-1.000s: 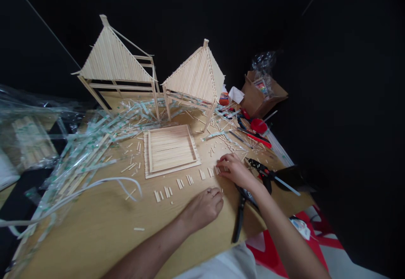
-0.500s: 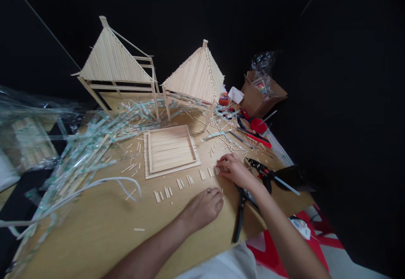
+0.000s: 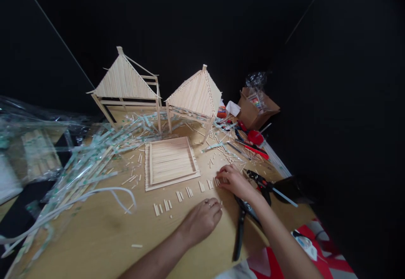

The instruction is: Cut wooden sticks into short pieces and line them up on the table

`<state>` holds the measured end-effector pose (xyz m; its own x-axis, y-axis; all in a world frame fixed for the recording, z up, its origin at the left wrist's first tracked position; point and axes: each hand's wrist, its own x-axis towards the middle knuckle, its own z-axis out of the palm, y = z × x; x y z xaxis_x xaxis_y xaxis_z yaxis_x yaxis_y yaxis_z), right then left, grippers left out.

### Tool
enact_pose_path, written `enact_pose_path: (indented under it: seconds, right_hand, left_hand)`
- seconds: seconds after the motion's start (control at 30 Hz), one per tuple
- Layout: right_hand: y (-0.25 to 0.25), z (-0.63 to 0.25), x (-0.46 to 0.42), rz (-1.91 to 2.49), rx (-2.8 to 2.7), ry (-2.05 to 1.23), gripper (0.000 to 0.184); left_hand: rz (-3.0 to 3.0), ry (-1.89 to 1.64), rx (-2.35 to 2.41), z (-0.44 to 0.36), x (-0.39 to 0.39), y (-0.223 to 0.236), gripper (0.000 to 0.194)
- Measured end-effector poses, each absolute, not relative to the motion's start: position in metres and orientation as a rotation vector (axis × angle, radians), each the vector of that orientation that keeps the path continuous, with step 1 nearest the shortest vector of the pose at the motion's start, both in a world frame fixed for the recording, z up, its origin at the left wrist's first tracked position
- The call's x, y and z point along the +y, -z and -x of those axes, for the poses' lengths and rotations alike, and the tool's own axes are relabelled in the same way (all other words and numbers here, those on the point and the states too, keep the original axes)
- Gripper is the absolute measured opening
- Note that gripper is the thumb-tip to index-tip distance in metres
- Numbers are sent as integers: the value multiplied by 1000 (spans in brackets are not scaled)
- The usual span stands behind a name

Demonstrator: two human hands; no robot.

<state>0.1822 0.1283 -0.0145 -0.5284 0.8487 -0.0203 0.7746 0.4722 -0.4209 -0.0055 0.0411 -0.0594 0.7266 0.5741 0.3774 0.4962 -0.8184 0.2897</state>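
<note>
A row of short wooden sticks in small groups runs across the table. My right hand is at the row's right end, its bent thumb and fingers closed about a few of these sticks. Nearer me, my left hand rests on the table with its fingers curled. A tiny stick end shows by its fingertips; whatever those fingers hold is hidden. Beyond the row lies a square stick panel with a raised rim. A black-handled cutting tool lies under my right forearm, partly covered.
Two stick-built house models with pitched roofs stand at the back. Plastic wrappers and long sticks crowd the left. To the right are a glue gun, stick scraps, red-handled tools and a cardboard box. A white cable crosses the left side.
The whole scene sits lower in the picture as my head has tilted up. Both hands stay at the same places on the table, and the stick groups look unchanged.
</note>
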Motion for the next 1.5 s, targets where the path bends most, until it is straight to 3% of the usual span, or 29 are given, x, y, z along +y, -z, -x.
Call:
enact_pose_path:
  seconds: [1.5]
  right_hand:
    - [13,-184,129,1440,-2533,-613,29]
  left_hand:
    - [-2715,-702,858,8,44,57,16]
